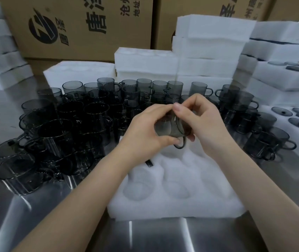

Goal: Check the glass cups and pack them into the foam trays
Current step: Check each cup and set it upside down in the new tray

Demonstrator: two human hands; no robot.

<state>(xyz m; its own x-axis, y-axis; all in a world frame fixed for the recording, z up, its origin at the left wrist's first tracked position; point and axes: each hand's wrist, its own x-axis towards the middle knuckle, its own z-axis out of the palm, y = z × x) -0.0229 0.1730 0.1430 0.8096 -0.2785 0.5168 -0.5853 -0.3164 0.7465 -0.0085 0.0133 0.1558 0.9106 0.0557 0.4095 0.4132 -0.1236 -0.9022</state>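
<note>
Check step: left hand (145, 128) & right hand (199, 122) hold one smoky glass cup (168, 129) just above the foam tray (177, 206), handle down. Left curls round the base end; right fingers (178, 108) pinch the rim. Near pockets look empty. Next, prob.: if no flaws, seat it in a pocket. More cups (63, 128) wait on the bench (36, 224).

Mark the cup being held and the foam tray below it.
held cup (166, 128): head view, on its grey side wall.
foam tray (172, 210): head view, on its bare front wall.
</note>
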